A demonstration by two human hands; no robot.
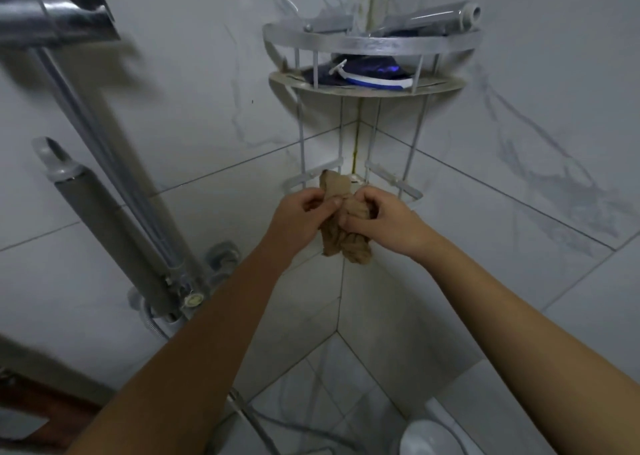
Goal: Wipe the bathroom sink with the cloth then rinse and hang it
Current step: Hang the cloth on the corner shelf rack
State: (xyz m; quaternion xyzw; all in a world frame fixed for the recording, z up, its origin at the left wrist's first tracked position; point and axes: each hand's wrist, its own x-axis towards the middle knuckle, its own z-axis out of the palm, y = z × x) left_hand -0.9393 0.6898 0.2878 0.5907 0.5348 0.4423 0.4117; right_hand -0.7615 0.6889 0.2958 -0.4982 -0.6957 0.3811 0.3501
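A crumpled tan cloth (343,240) hangs between both my hands in front of the tiled wall corner. My left hand (301,215) pinches its upper left part with thumb and fingers. My right hand (377,219) grips the bunched middle from the right. The cloth's top end (334,181) sticks up just before the lower tier (408,188) of a metal corner rack. Its lower end dangles below my hands. No sink is in view.
The rack's upper shelf (367,87) holds a blue-and-white razor and a dark item; a chrome tube lies on top. A shower rail (104,163) with a grey handle (104,219) runs down the left wall. A white rounded object (429,437) sits at the bottom right.
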